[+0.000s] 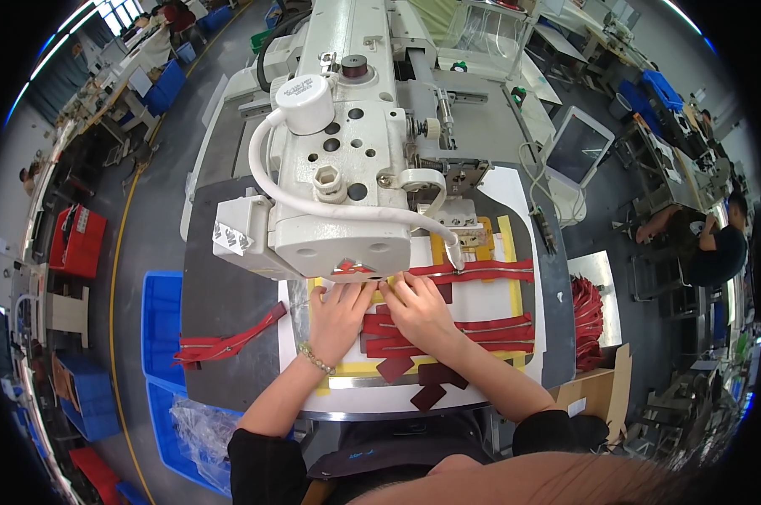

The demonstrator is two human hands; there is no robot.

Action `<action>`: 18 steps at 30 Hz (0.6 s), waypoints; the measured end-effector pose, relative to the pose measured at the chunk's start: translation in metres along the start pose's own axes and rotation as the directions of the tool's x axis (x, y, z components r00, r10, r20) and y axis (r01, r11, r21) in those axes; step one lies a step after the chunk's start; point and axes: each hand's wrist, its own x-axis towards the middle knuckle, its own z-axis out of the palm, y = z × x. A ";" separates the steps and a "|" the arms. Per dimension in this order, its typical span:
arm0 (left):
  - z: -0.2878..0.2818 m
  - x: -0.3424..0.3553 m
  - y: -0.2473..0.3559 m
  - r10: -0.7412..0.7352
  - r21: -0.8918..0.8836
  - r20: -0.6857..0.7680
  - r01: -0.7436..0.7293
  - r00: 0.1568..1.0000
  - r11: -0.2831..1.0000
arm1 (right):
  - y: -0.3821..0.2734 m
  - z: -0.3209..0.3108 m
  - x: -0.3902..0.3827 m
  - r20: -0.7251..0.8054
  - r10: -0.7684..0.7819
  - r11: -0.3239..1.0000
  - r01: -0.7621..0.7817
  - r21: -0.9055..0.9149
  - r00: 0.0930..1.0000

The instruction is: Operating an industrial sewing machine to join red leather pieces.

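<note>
Both my hands are together at the front of a white sewing machine point(342, 240), fingertips close under its head. My left hand point(336, 313), with a beaded bracelet at the wrist, lies with fingers stretched forward on the work plate. My right hand point(418, 316) has its fingers bent and drawn together at the left end of a red zipper point(494, 269), which runs off to the right. The machine head partly hides the fingertips. More red zippers point(494, 331) lie beneath and beside my right hand. Dark red fabric pieces point(395, 369) are scattered nearer me.
One red zipper point(229, 343) rests on the table's left side. Blue bins point(161, 324) stand left, one with clear plastic. A bundle of red zippers point(586, 311) and a cardboard box point(603, 387) are at right. A screen point(580, 145) stands behind; another person point(721, 248) sits far right.
</note>
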 end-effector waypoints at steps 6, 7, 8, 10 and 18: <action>0.001 -0.001 -0.001 -0.005 -0.015 -0.004 0.005 1.000 1.000 | 0.000 0.001 0.000 0.001 0.007 1.000 -0.007 0.026 1.000; 0.002 -0.002 -0.001 -0.006 -0.020 -0.007 0.006 1.000 1.000 | 0.000 0.001 0.000 -0.004 0.006 1.000 -0.006 0.024 1.000; 0.002 -0.002 -0.001 -0.007 -0.025 -0.011 0.007 1.000 1.000 | 0.000 0.001 0.000 -0.013 0.007 1.000 -0.006 0.024 1.000; 0.002 -0.002 -0.002 -0.008 -0.028 -0.012 0.008 1.000 1.000 | 0.000 0.002 0.001 -0.008 0.002 1.000 -0.002 0.021 1.000; 0.001 0.000 -0.004 -0.004 -0.019 0.018 0.004 1.000 1.000 | 0.001 0.002 0.003 -0.019 -0.021 1.000 0.022 0.014 1.000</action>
